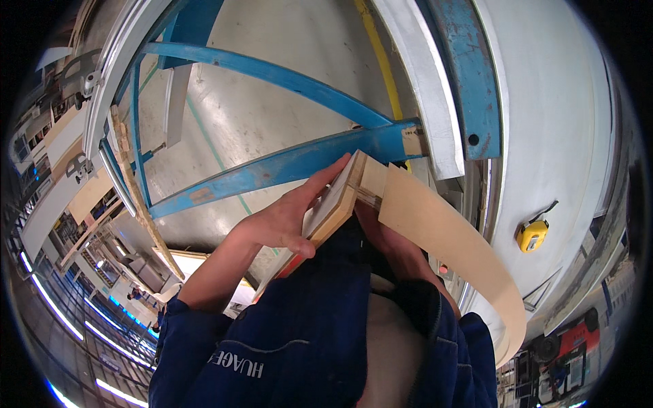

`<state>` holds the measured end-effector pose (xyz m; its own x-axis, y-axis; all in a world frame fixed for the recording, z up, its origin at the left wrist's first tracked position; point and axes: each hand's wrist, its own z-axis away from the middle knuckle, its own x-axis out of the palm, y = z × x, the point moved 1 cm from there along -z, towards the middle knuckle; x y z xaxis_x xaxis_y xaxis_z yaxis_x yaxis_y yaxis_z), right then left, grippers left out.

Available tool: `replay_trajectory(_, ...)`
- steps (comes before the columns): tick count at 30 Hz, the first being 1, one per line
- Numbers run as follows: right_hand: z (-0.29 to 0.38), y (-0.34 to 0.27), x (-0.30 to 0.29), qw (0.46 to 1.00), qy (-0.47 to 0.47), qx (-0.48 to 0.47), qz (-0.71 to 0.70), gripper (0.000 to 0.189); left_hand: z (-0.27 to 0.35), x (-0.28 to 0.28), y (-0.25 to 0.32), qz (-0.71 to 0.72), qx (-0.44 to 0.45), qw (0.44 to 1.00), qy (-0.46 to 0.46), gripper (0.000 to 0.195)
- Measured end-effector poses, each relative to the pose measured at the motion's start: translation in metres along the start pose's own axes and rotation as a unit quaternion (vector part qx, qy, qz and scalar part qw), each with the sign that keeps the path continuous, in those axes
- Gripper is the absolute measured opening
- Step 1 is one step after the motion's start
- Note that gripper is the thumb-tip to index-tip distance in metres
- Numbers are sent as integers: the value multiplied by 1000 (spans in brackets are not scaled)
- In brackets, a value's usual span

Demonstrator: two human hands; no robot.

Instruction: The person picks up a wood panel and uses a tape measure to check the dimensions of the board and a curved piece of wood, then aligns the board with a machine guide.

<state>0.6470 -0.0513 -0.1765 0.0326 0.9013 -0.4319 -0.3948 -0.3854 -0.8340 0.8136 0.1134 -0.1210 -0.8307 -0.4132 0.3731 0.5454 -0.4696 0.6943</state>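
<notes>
My left hand point(285, 219) is around a wood-edged panel point(336, 211), its thumb on the near edge and its fingers on the far side. At the panel's upper end a wooden corner joint point(371, 176) meets a long pale wooden board point(449, 224). That board runs off to the right and looks curved through the lens. My right hand point(385, 235) reaches up beneath the joint and supports it from below; its fingertips are hidden behind the wood.
A blue steel frame point(280, 168) spans the floor ahead. To the right, a yellow tape measure point(532, 236) lies on a pale metal machine table point(556, 153). Wooden sheets point(66, 122) stand at far left. A red vehicle point(579, 336) is at lower right.
</notes>
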Motion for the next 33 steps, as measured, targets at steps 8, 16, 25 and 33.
replay_trajectory(8, -6, 6, 8, 997, 41, -65, 17, 37, 1, 2, 0, 28, -24, 999, 17, 165)
replay_trajectory(16, 2, 11, 18, 987, 112, -105, 39, 37, -4, 17, 27, 23, -78, 995, 55, 164)
replay_trajectory(25, 11, 15, 22, 974, 180, -122, 58, 37, 7, 11, 12, 7, -68, 996, 63, 147)
replay_trajectory(33, 7, 25, 42, 987, 134, -80, -41, 27, 11, 5, -3, 12, -65, 996, 57, 135)
